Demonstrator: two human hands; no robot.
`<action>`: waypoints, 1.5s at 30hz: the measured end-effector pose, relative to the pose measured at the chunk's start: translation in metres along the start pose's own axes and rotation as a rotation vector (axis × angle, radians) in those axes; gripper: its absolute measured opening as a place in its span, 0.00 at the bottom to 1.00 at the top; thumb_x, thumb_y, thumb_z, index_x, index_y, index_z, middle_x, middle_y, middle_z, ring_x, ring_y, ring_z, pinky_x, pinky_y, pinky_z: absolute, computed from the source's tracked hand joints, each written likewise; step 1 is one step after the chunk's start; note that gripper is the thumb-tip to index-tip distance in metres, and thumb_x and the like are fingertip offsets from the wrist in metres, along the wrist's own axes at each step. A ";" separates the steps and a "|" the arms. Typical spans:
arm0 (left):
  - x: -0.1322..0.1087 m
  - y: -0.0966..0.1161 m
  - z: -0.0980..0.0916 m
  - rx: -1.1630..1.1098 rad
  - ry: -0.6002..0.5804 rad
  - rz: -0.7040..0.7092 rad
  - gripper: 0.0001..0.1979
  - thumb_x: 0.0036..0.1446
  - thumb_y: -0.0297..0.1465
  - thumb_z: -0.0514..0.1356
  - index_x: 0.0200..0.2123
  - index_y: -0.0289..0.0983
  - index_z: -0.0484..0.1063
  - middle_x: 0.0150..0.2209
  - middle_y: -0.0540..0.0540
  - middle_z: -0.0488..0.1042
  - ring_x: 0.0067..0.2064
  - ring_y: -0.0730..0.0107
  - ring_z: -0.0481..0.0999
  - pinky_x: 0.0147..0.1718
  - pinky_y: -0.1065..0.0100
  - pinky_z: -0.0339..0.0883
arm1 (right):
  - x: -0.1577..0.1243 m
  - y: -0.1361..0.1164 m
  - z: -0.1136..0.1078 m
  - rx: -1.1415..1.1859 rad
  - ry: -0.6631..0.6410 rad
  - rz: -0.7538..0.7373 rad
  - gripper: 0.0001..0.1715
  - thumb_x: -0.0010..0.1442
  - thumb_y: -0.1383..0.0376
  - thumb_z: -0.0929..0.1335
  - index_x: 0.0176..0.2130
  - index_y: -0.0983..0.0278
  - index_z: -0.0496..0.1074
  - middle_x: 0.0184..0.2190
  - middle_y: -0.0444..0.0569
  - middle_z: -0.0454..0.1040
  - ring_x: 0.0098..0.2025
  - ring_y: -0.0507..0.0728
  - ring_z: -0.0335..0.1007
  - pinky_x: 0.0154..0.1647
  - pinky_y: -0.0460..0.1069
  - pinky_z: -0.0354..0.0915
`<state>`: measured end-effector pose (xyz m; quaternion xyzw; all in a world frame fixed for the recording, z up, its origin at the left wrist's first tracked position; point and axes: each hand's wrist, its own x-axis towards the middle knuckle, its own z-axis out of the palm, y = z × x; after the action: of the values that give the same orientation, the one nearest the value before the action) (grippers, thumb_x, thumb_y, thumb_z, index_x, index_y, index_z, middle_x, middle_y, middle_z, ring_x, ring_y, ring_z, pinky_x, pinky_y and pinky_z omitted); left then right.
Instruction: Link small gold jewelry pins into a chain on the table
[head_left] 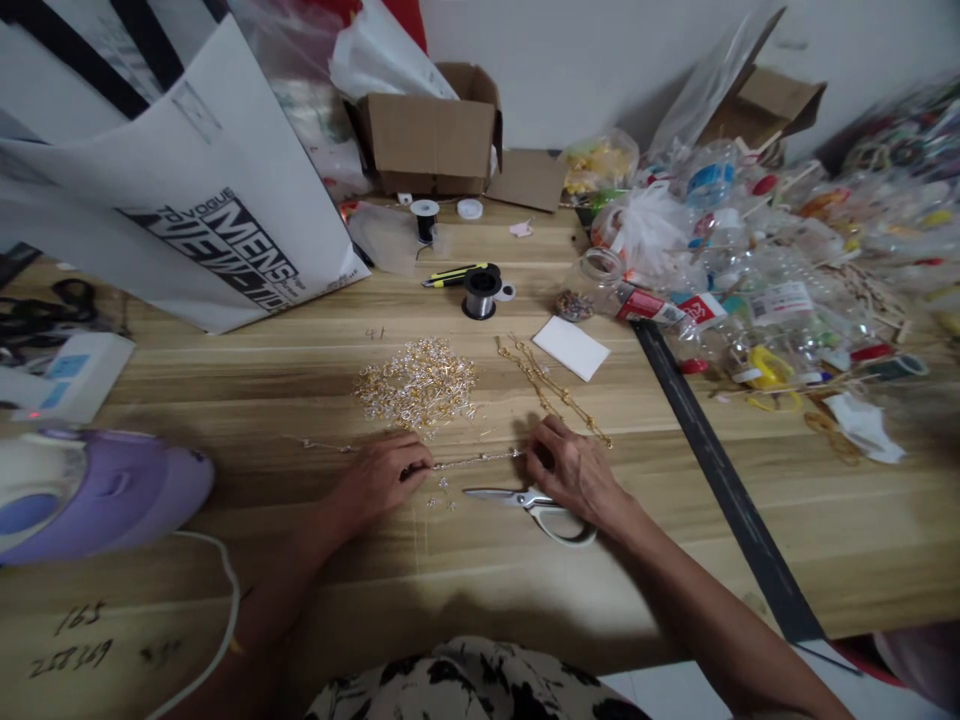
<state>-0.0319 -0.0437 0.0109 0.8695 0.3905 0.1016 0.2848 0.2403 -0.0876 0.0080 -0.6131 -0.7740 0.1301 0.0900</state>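
Beaded chain (480, 458) ran between both hands, just beyond the scissors (532, 497). Left hand (382, 478), left of scissors, and right hand (574, 465), beside their handles: fingers closed, pinching the chain.

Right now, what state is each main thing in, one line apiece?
Left hand, fingers pinched on thin chain
Right hand, fingers pinched on thin chain
Thin chain, stretched between hands
Beads, heaped loose
Gold chains, laid out
Scissors, lying flat
Wire spool, upright
Knife, lying flat
Cardboard box, open
White bag, standing
Plastic bottles, piled
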 end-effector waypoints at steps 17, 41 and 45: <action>0.000 0.002 -0.005 -0.041 -0.037 -0.007 0.06 0.54 0.25 0.55 0.27 0.35 0.70 0.27 0.49 0.69 0.30 0.72 0.66 0.30 0.71 0.57 | -0.002 0.009 -0.009 -0.070 -0.067 0.034 0.09 0.62 0.64 0.60 0.40 0.62 0.67 0.36 0.49 0.71 0.31 0.52 0.67 0.27 0.46 0.53; -0.009 -0.008 -0.025 -0.133 -0.045 -0.162 0.09 0.57 0.30 0.53 0.35 0.36 0.72 0.35 0.47 0.75 0.37 0.68 0.72 0.38 0.70 0.63 | -0.001 0.017 -0.012 -0.142 -0.203 -0.076 0.07 0.63 0.67 0.60 0.38 0.65 0.66 0.36 0.50 0.70 0.32 0.53 0.68 0.29 0.46 0.55; -0.010 -0.011 -0.026 -0.106 -0.040 -0.169 0.09 0.56 0.30 0.53 0.34 0.37 0.72 0.36 0.47 0.75 0.38 0.68 0.72 0.39 0.69 0.63 | -0.001 0.022 -0.012 -0.033 -0.164 -0.078 0.06 0.61 0.67 0.61 0.36 0.64 0.66 0.34 0.49 0.71 0.32 0.53 0.68 0.31 0.46 0.56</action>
<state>-0.0564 -0.0344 0.0261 0.8190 0.4509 0.0802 0.3457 0.2651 -0.0831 0.0127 -0.5710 -0.8042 0.1637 0.0211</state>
